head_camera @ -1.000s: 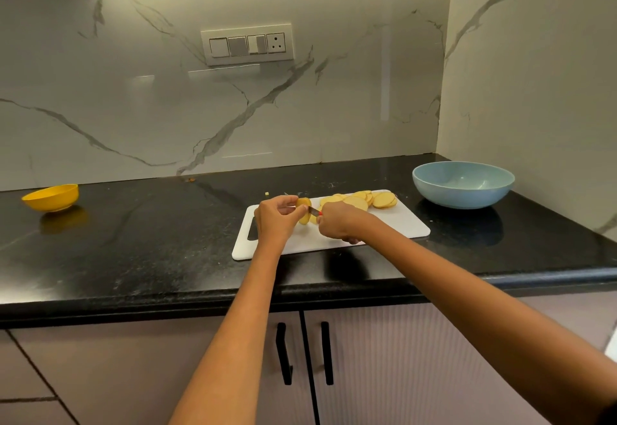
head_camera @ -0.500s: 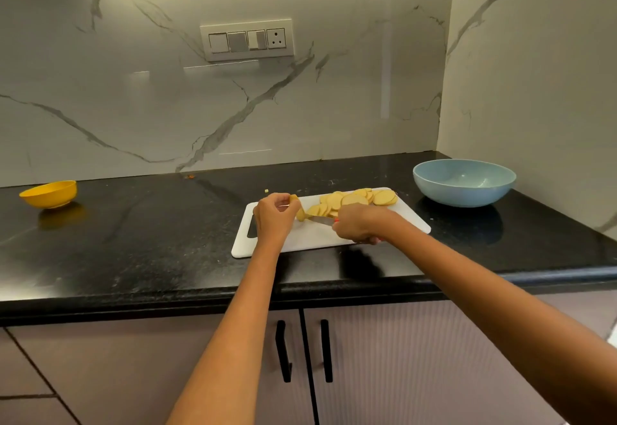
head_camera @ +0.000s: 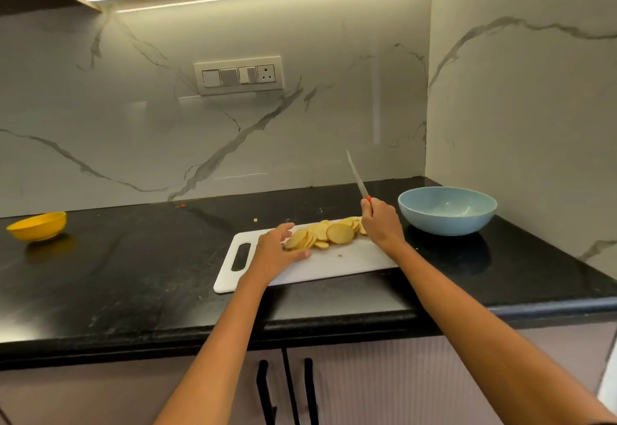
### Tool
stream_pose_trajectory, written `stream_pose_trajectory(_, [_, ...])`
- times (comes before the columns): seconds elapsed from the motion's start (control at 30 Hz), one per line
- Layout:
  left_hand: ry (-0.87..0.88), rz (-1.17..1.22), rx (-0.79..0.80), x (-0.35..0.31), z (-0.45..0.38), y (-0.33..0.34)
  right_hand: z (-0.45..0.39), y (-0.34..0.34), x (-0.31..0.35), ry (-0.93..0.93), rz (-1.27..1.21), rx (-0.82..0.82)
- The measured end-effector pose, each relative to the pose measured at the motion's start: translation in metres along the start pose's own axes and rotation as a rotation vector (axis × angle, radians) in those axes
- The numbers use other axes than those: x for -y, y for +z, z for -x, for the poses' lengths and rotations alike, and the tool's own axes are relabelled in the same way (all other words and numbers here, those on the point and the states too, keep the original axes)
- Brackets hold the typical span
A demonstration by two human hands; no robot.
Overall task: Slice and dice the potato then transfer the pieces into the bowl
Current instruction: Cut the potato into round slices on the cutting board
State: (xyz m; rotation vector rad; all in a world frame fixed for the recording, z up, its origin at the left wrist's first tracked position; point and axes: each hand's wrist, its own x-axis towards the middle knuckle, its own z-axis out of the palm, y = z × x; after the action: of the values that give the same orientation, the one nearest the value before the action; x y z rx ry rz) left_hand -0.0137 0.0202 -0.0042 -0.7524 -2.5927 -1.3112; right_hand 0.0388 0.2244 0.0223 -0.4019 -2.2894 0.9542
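The potato slices [head_camera: 329, 234] lie in a pile on the white cutting board [head_camera: 350, 259]. The left hand [head_camera: 278, 251], grip apart, touches them. The right hand [head_camera: 380, 224] clamps the knife [head_camera: 357, 176], blade pointing up, near the blue bowl [head_camera: 447, 211].

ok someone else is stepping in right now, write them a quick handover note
Left hand: open, fingers resting at the near end of the potato slices.
Right hand: grips the knife, blade raised and pointing up.
Slices lie in an overlapping row on the white cutting board; blue bowl to its right, nothing visible inside it.
Done: slicing.
Left: dice the slices, move the pieces into the bowl.
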Motion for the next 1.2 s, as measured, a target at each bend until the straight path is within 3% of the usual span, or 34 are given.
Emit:
stream_pose_trajectory(0.17, [0.061, -0.123, 0.052, 0.004, -0.015, 0.001, -0.010, -0.002, -0.011, -0.008, -0.065, -0.083])
stream_pose_trajectory(0.33, [0.132, -0.074, 0.063, 0.002, -0.017, 0.003, -0.017, -0.003, -0.016, 0.019, -0.189, -0.201])
stream_pose_trajectory(0.77, [0.290, -0.071, 0.029, -0.036, -0.003, 0.024, -0.022, 0.000, -0.019, -0.003, -0.227, -0.235])
stream_pose_trajectory(0.93, [0.352, -0.154, 0.120, -0.067, -0.015, 0.053, -0.024, -0.002, -0.023, 0.004, -0.255, -0.256])
stream_pose_trajectory(1.03, [0.321, -0.257, 0.177, -0.072, -0.024, 0.064, -0.023, -0.002, -0.027, 0.057, -0.220, -0.205])
stream_pose_trajectory(1.2, [0.321, -0.210, 0.106, -0.064, -0.024, 0.059, -0.034, 0.004, -0.039, 0.300, -0.328, -0.056])
